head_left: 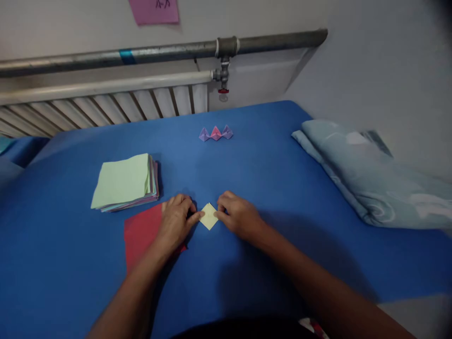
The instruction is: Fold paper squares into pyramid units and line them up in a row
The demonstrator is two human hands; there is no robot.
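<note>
A small yellow folded paper diamond [209, 217] is between my two hands, over the blue surface [254, 174]. My left hand [178, 216] pinches its left corner, thumb on the paper's face. At the right corner, the thumb and curled fingers of my right hand [238, 214] grip it in the same way. Under my left hand and forearm lies a red sheet of paper [141, 233], partly covered by them. Beyond, a row of folded paper pieces [216, 133], two purple and one pink, sits near the far edge.
A stack of coloured paper [122, 181], pale green on top, is at the left. On the right is a folded light-blue cloth [367, 174]. Along the back wall run a radiator [134, 103] and a metal pipe [176, 51] with a red-handled valve [223, 89].
</note>
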